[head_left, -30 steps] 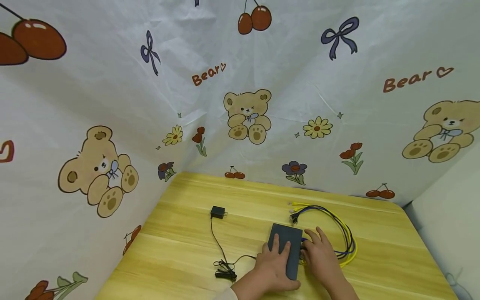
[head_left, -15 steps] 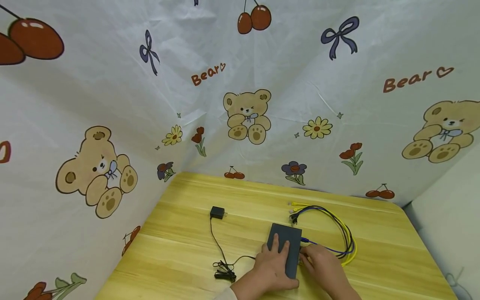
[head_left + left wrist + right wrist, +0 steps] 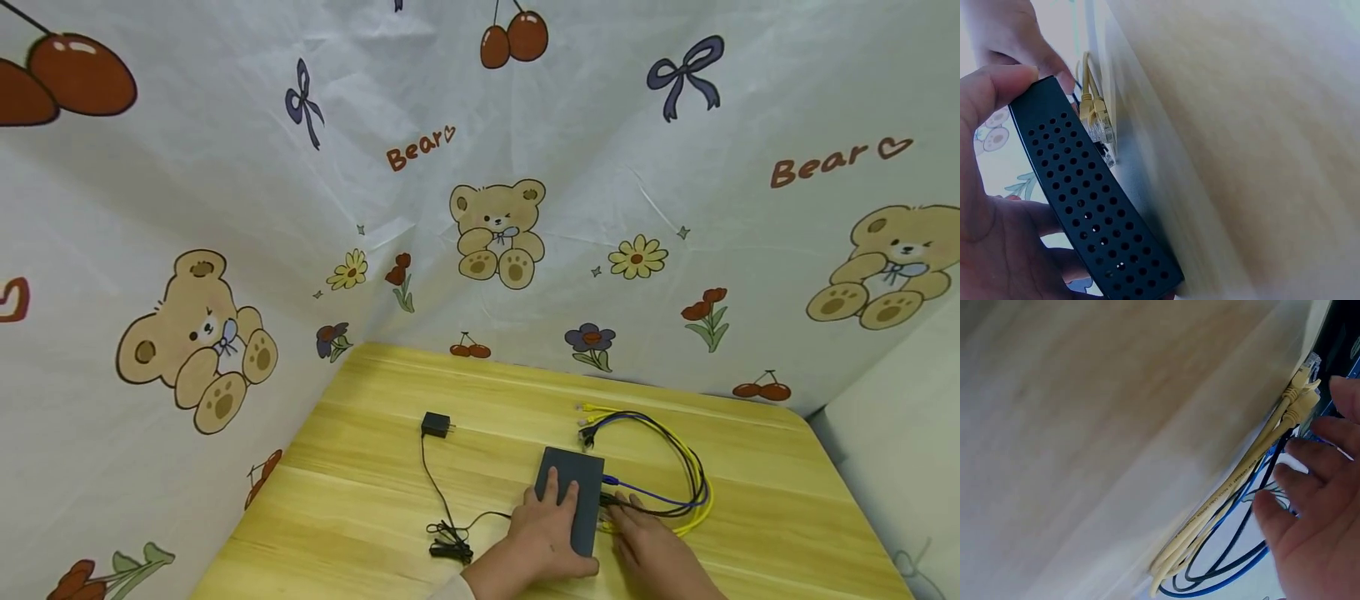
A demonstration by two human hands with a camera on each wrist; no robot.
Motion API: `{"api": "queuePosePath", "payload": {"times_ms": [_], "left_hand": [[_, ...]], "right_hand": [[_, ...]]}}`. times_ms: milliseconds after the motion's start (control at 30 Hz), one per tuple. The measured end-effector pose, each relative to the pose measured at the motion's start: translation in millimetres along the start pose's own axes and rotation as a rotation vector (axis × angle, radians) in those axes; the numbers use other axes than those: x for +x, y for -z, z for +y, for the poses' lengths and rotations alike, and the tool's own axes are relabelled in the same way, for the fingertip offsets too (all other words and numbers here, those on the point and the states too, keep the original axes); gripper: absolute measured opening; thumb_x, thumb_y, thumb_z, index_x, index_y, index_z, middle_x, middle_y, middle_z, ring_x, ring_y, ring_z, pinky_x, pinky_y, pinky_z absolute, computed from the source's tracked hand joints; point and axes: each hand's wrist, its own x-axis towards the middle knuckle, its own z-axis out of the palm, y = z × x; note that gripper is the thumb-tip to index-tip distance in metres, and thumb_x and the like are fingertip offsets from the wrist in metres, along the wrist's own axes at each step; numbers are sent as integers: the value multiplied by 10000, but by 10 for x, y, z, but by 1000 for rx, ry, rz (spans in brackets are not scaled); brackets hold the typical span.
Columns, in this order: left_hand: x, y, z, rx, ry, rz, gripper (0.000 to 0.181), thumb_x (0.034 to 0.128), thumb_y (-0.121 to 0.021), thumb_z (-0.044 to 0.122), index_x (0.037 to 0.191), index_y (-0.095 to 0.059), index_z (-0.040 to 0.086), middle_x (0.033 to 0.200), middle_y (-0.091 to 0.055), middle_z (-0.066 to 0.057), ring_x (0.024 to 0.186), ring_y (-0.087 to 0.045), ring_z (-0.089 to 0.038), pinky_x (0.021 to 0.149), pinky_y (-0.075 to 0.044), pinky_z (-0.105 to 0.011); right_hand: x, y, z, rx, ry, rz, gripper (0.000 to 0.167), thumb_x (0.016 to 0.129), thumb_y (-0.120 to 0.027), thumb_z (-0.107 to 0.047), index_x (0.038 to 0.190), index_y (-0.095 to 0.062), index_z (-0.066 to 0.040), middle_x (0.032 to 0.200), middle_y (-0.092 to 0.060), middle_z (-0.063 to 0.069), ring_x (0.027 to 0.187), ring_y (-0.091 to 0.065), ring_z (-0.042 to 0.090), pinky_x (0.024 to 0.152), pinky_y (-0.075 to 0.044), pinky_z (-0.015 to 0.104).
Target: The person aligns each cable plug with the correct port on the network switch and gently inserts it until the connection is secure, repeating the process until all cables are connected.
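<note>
A dark flat box [image 3: 573, 475], like a network switch, lies on the table; its side with small round holes shows in the left wrist view. Across its top my left hand [image 3: 551, 529] rests with fingers spread, thumb at the near corner. A blue network cable [image 3: 637, 490] and a black network cable [image 3: 630, 503] run up to the box's right side. Just right of the box, my right hand [image 3: 648, 537] lies near the cables with fingers loosely extended. Two yellow network cable plugs [image 3: 1300, 400] lie beside the box, close to my right fingertips.
To the left are a black power adapter [image 3: 435, 424] and its bundled cord [image 3: 450, 546], which leads to the box. Looped cables curve to the right, with loose plugs [image 3: 588, 436] behind the box. Printed white sheets [image 3: 495, 308] border the wooden table [image 3: 360, 467].
My right hand has let go at the box's right side and shifted toward the near side, uncovering the black cable. The left hand and the box stay in place.
</note>
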Motion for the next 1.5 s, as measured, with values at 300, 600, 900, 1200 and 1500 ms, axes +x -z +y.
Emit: {"api": "queuePosePath", "payload": {"times_ms": [300, 600, 900, 1200, 1500], "left_hand": [[-6, 4, -4, -1, -7, -7, 1058, 686, -671, 803, 1566, -222, 425, 1664, -134, 1, 1375, -386, -421, 856, -495, -519], [4, -18, -5, 9, -12, 12, 1071, 674, -665, 818, 1567, -223, 425, 1664, -137, -4, 1344, -412, -395, 817, -486, -481], [8, -25, -26, -6, -16, 9, 1068, 676, -671, 811, 1565, -214, 435, 1665, -132, -2, 1352, -409, -395, 825, -485, -487], [-21, 6, -4, 2, -14, 17, 1091, 664, -694, 802, 1569, -218, 423, 1664, -141, -2, 1345, -416, -382, 812, -483, -469], [-25, 15, 2, 14, -2, 11, 1090, 658, -701, 805, 1566, -238, 418, 1661, -154, -1, 1359, -406, -382, 803, -485, -460]], "right_hand": [[53, -63, 40, -36, -37, 47, 397, 895, -736, -153, 1255, -664, -2, 1255, -667, 159, 1176, -614, 405, 967, -474, 552], [61, -22, -2, -36, -73, 93, 237, 826, -800, -141, 1054, -747, -101, 971, -709, -45, 892, -690, 184, 788, -553, 384], [28, -27, 42, -21, 44, 133, 207, 799, -823, -158, 984, -741, -116, 889, -633, -100, 783, -626, 83, 680, -523, 303], [-4, 19, 92, 25, 152, 31, 269, 847, -783, -163, 1093, -732, -66, 974, -614, -65, 850, -599, 103, 714, -522, 352], [-10, 51, 125, 123, 195, -128, 225, 928, -665, -94, 1128, -721, -9, 1059, -656, -2, 957, -646, 228, 798, -538, 432]]}}
